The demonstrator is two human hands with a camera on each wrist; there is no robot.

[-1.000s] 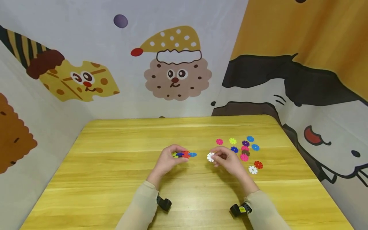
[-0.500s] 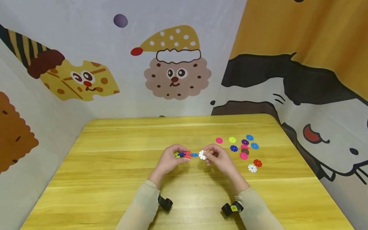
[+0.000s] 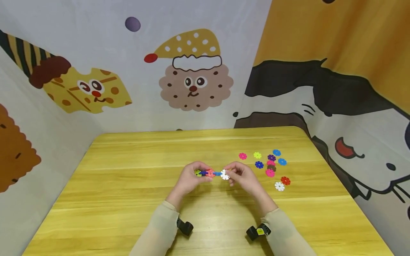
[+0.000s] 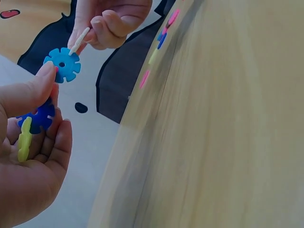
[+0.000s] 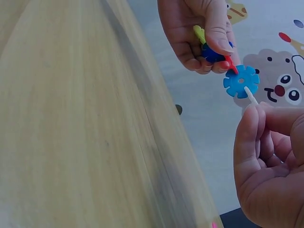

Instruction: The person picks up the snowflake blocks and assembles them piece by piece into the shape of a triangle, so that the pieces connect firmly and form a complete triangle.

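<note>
Above the wooden table (image 3: pixel 128 199), in the head view: gripping a chain of slotted discs (image 3: pixel 210 173) with the left hand (image 3: pixel 190 177), pinching a white disc (image 3: pixel 223 174) with the right hand (image 3: pixel 246 176), near loose discs (image 3: pixel 270 173). In the left wrist view: leaving the light-blue disc (image 4: pixel 70 68) jutting past the thumb, presumably to keep its rim free, with the yellow disc (image 4: pixel 24 140) back by the fingers. In the right wrist view: pinching near the red disc (image 5: pixel 231 62) and holding the white edge crosswise to the light-blue face, likely to mate slots; touching there, but impossible to tell how deeply seated. Compared with one second ago: no longer apart from the chain's end, now meeting it.
</note>
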